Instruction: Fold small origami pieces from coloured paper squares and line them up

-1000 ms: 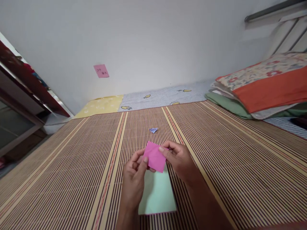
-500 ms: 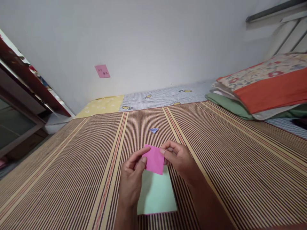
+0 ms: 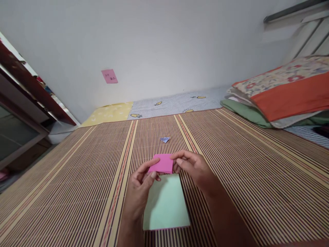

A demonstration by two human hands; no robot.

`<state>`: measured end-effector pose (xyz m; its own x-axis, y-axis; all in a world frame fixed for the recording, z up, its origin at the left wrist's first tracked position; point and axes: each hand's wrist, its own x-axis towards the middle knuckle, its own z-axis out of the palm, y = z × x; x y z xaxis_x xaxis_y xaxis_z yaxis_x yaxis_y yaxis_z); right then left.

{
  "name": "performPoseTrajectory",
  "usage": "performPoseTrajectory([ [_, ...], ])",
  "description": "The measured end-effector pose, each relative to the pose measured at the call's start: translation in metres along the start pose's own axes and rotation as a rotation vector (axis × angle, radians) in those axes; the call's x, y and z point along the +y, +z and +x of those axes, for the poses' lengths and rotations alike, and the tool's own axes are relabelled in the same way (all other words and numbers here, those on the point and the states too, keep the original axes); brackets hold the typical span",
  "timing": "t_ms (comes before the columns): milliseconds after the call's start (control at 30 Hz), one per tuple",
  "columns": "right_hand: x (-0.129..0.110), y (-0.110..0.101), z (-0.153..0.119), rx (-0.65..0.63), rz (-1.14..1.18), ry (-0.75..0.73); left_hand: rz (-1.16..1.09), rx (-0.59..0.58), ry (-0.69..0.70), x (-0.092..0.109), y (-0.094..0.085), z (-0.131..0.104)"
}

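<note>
Pink paper [image 3: 163,164], held just beyond the green pad [image 3: 168,206]. Left hand [image 3: 138,188] part-curled, gripping left edge; uneven pressure could skew the layers. Right hand [image 3: 199,169] half-closed, fingertips at right edge; slack pinch there might let layers spring apart.

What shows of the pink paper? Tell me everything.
The pink paper is small, bright, four-sided and plain on its visible face. It looks thin and folded, with layers showing along its near edge. It sits face up, just beyond the pale green sheet. The left hand holds its left side, a finger on top; the right hand touches its right edge.
</note>
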<state>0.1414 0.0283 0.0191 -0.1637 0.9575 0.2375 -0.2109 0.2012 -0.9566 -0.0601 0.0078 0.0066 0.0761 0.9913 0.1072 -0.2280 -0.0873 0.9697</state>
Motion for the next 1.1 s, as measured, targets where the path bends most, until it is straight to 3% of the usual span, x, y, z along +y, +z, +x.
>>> performPoseTrajectory([
  [267,0.009,-0.003,0.0,-0.062,-0.036,-0.004,-0.093,-0.005,0.012,0.005,0.006,0.002],
  [467,0.005,-0.002,0.0,-0.107,-0.019,-0.053,-0.08,-0.027,-0.002,-0.001,0.002,0.003],
  [733,0.004,0.004,-0.001,-0.059,0.025,-0.04,-0.16,-0.055,-0.017,-0.001,0.011,0.003],
  [933,0.002,0.009,-0.001,-0.019,0.01,-0.077,-0.183,0.046,-0.06,-0.003,0.018,0.004],
  [1100,0.002,0.008,-0.002,-0.065,-0.051,-0.095,-0.113,0.14,-0.054,-0.008,0.016,0.006],
])
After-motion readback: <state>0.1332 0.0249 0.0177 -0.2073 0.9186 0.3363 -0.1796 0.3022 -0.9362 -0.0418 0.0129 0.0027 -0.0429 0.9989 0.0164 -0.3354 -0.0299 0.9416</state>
